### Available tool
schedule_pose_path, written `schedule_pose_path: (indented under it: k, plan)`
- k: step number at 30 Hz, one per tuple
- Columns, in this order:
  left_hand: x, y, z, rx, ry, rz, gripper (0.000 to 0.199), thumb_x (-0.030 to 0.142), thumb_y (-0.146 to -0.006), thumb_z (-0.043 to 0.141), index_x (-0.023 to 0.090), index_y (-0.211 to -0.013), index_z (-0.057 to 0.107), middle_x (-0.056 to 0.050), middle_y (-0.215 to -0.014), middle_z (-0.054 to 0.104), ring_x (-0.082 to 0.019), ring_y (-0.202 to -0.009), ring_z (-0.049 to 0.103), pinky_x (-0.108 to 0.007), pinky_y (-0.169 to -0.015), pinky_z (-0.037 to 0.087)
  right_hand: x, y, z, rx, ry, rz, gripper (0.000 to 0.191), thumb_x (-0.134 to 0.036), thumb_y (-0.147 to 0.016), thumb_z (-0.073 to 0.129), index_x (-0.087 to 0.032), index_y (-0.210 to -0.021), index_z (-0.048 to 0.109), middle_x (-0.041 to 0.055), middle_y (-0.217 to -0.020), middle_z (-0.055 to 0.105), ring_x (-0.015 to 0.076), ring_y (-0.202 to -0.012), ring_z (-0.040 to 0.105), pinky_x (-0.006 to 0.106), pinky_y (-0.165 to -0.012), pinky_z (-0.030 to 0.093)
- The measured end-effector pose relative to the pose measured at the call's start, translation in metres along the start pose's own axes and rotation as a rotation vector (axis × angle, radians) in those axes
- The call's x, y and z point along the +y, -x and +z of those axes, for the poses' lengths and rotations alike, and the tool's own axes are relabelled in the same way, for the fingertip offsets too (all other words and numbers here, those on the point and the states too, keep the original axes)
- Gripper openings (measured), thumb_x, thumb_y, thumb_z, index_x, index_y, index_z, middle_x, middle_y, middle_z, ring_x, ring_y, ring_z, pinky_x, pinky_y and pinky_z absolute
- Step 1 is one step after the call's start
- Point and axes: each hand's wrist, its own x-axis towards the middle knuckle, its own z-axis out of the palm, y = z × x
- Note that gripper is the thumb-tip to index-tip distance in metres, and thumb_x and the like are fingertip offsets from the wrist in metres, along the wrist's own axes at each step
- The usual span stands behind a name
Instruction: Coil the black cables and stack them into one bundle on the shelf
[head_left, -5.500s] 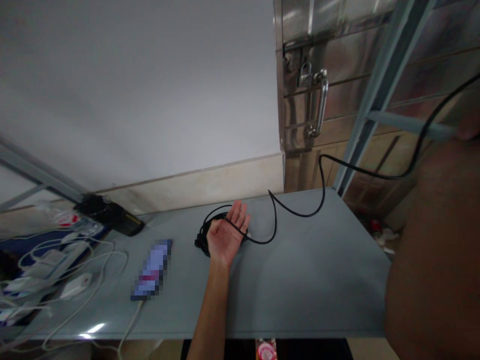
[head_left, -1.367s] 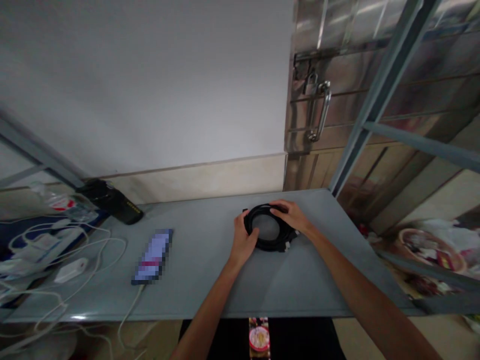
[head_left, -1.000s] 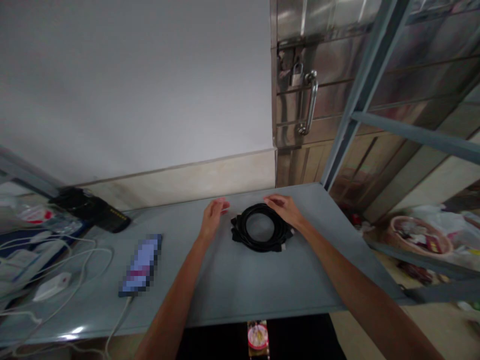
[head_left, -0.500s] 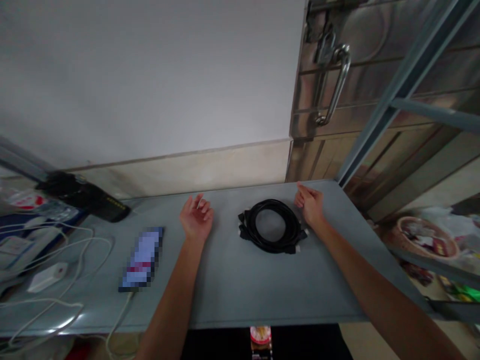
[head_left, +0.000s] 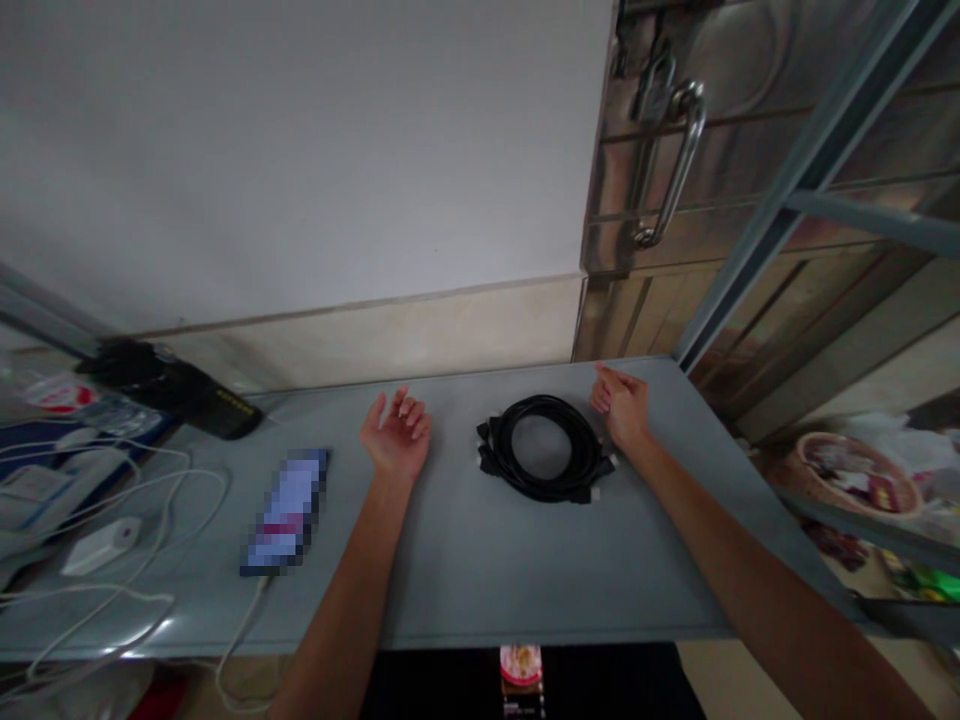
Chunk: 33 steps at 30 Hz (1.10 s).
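Between my two hands a coil of black cables [head_left: 541,490] lies flat on the grey tabletop [head_left: 480,580], with several plug ends sticking out on both sides. Some of the plugs have pale tips. My left hand [head_left: 397,435] rests palm up to the left of the coil, apart from it, open with its fingers loosely bent and nothing in it. Just right of the coil is my right hand [head_left: 622,402], its fingers curled in and one finger pointing toward the wall. Nothing shows in it, and it does not appear to grip the cables.
A phone [head_left: 289,510] with a charging cord lies left of my left arm. Farther left are a white adapter [head_left: 101,545], tangled white cords and a black bottle [head_left: 180,388] on its side. A metal post [head_left: 757,250] rises at the right, near a basket [head_left: 859,475].
My left hand's fingers have shifted slightly, with the thumb a bit farther from the others. The view has tilted a little. The cable coil and my right hand stay in place.
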Motion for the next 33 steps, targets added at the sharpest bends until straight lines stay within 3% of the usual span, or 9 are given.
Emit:
schedule_pose_path:
  k: [12,33]
  plan:
    - [-0.0007,0.001,-0.0068,-0.029,-0.005,0.018,0.02,0.036,-0.107,0.062,0.018,-0.107,0.068,0.004,-0.07,0.055,-0.01,-0.055,0.052,-0.022,-0.045,0.038,0.0026,-0.0011,-0.0019,-0.016,0.003,-0.01,0.068,-0.066,-0.083,0.087,-0.026,-0.059,0.037,-0.0078,-0.051,0.032,0.0078,-0.044,0.027,0.028,-0.041,0.025]
    - [-0.0015,0.0009,-0.0065,-0.012,0.01,0.014,0.021,0.035,-0.107,0.059,0.016,-0.107,0.068,0.003,-0.07,0.053,-0.01,-0.054,0.051,-0.023,-0.044,0.037,0.0015,0.0009,-0.0003,-0.012,-0.001,-0.015,0.067,-0.062,-0.084,0.087,-0.024,-0.055,0.04,-0.0067,-0.05,0.034,0.0067,-0.044,0.03,0.027,-0.042,0.025]
